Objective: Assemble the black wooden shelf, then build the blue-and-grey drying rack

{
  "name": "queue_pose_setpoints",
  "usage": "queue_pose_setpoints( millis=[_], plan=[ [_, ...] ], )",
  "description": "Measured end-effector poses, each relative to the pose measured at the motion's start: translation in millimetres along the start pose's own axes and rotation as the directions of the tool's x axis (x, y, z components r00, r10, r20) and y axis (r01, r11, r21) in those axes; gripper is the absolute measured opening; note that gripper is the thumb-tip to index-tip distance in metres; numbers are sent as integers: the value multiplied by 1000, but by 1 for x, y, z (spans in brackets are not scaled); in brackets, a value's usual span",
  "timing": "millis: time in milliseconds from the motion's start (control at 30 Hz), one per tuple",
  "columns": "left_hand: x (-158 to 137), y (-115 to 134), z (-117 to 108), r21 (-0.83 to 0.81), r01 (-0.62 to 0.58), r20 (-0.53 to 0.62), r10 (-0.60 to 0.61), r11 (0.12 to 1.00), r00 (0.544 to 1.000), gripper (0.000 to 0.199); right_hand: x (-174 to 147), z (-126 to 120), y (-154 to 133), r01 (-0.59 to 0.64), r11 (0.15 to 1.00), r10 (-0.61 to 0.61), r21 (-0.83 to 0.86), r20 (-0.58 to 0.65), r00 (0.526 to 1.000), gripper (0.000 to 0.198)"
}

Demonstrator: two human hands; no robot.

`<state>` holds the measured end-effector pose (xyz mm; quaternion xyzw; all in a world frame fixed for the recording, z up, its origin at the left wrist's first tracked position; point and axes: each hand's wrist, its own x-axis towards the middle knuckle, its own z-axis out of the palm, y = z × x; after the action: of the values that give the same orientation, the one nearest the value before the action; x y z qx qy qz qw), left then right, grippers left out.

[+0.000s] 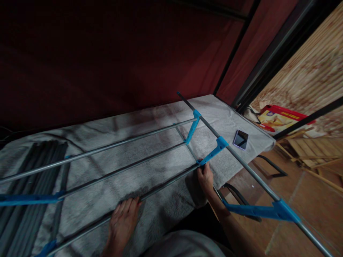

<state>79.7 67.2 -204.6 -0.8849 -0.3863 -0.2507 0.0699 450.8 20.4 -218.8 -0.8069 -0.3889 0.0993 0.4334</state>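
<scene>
A rack frame of grey metal tubes joined by blue plastic connectors lies across the grey cloth. My left hand (124,217) has its fingers wrapped over the near long metal tube (167,184). At that tube's right end, my right hand (205,178) grips the joint by a blue connector (213,155); its fingertips are partly hidden. Two more long tubes run behind, the farther one (120,142) raised above the middle one (128,167). On the right, a side tube (246,166) slants past my right arm, with another blue connector (284,210) on it.
A bundle of grey tubes (34,185) lies at the left on the cloth-covered surface (160,117). A phone (240,139) rests near its right edge. Beyond that are a red and yellow box (284,117) and wooden slatted furniture (313,151). A dark red wall (107,71) stands behind.
</scene>
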Motion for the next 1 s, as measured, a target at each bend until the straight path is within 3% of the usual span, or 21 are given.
queue_pose_setpoints(
  millis=[133, 300, 367, 500, 633, 767, 867, 1000],
  plan=[
    [-8, -10, -14, 107, -31, -13, 32, 994, 999, 23, -2, -4, 0, -7, 994, 5, 108, 15, 1000, 46],
    [-19, -46, -49, 243, 212, -115, -189, 947, 975, 28, -19, -10, -7, -66, 968, 113, 241, -190, 975, 33],
    [-16, -59, -65, 280, 325, -192, -280, 903, 941, 28, -26, -11, -13, 2, 973, 48, 231, -212, 976, 25],
    [17, -70, -91, 328, 454, -345, -343, 828, 874, 33, -23, -3, -35, 226, 949, -218, 219, -58, 974, 30],
    [75, -73, -107, 318, 399, -387, -266, 860, 883, 46, 11, 14, -61, 226, 942, -213, 250, -77, 974, 52],
    [124, -85, -115, 249, 340, -304, -260, 907, 917, 50, 62, 28, -79, 176, 938, -136, 298, -150, 979, 65],
    [138, -104, -114, 290, 309, -224, -249, 906, 942, 44, 94, 31, -92, 220, 921, -164, 322, -191, 968, 68],
    [138, -125, -110, 448, 254, -206, -178, 857, 962, 33, 118, 31, -111, 275, 902, -223, 332, -187, 957, 67]
  ],
)
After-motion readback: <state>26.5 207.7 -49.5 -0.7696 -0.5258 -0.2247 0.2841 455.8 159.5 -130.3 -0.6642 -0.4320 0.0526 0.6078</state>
